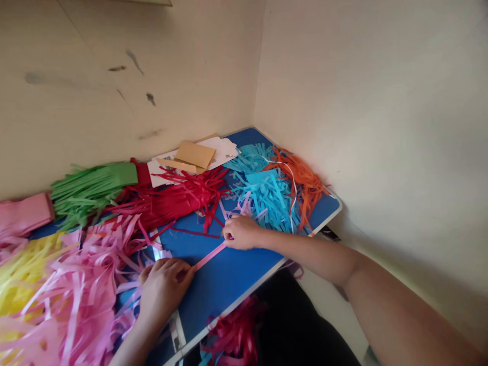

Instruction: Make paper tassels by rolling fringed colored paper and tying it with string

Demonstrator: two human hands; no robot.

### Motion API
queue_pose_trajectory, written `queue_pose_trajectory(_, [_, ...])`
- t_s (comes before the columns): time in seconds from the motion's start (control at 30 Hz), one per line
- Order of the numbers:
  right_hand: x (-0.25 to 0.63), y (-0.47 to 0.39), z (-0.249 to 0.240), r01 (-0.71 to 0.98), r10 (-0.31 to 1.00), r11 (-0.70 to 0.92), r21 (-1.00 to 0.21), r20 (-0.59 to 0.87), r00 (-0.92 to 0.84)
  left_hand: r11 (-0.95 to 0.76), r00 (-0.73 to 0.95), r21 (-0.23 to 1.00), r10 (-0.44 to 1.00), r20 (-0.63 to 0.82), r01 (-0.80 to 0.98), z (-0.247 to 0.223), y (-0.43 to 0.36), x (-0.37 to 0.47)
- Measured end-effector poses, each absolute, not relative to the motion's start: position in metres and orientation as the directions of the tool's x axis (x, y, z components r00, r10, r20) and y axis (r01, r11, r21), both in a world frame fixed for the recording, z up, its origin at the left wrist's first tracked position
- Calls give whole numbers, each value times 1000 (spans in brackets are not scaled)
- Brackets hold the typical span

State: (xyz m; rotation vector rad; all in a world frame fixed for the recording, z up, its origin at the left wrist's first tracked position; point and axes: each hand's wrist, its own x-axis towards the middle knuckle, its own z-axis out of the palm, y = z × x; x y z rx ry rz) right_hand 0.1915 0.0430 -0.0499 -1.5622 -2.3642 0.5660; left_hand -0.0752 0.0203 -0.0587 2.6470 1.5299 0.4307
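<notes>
A narrow pink paper strip (pixel 209 257) is stretched above the blue table top (pixel 224 284). My left hand (pixel 165 279) pinches its near left end between thumb and fingers. At the far right end my right hand (pixel 241 232) is closed on the same strip, its fingertips partly hidden. Light purple strips (pixel 244 204) lie just behind my right hand. A dark red strip (pixel 194 233) runs along the table close to it. Beside my left hand spreads a heap of pink fringed paper (pixel 91 274).
Yellow (pixel 26 272), green (pixel 95 190), red (pixel 175 198), turquoise (pixel 270 198) and orange fringes (pixel 301 173) cover the table's left and back. A folded tan card (pixel 195 155) rests on white sheets (pixel 226 147) by the wall. More red fringe (pixel 238 330) hangs below the front edge.
</notes>
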Motion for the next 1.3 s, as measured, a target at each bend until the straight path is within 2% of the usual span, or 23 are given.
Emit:
queue_pose_trajectory(0.1, [191,42,-45,829,903,404,-388,24,-429,-564,539,72,814,218,822,-49,18,-72])
queue_pose_trajectory(0.23, [196,34,-46,695,717,696,-179,224,-660,-702,685,-72,659,311,708,-39,7,-62])
queue_pose_trajectory(0.37, [196,33,-50,570,545,821,23,265,-796,-749,715,-68,596,366,659,-36,3,-47])
queue_pose_trajectory(0.43, [193,36,-51,555,528,830,55,245,-813,-734,689,-66,598,409,676,-37,4,-41])
queue_pose_trajectory(0.6, [182,40,-50,700,698,709,-90,231,-677,-708,646,-63,599,473,703,-44,10,-37])
queue_pose_trajectory(0.67, [174,35,-52,704,686,708,-54,284,-669,-703,637,-66,594,491,708,-47,10,-37])
queue_pose_trajectory(0.8, [166,25,-64,639,582,764,90,331,-743,-709,653,-90,582,484,699,-53,6,-44])
queue_pose_trajectory(0.93, [183,29,-72,684,636,729,18,350,-688,-708,641,-16,629,440,706,-61,2,-63])
queue_pose_trajectory(1.13, [195,37,-61,768,790,613,-183,163,-592,-591,469,238,780,414,771,-70,7,-74])
queue_pose_trajectory(1.3, [186,45,-53,826,866,487,-282,31,-500,-494,437,154,849,297,856,-59,11,-60])
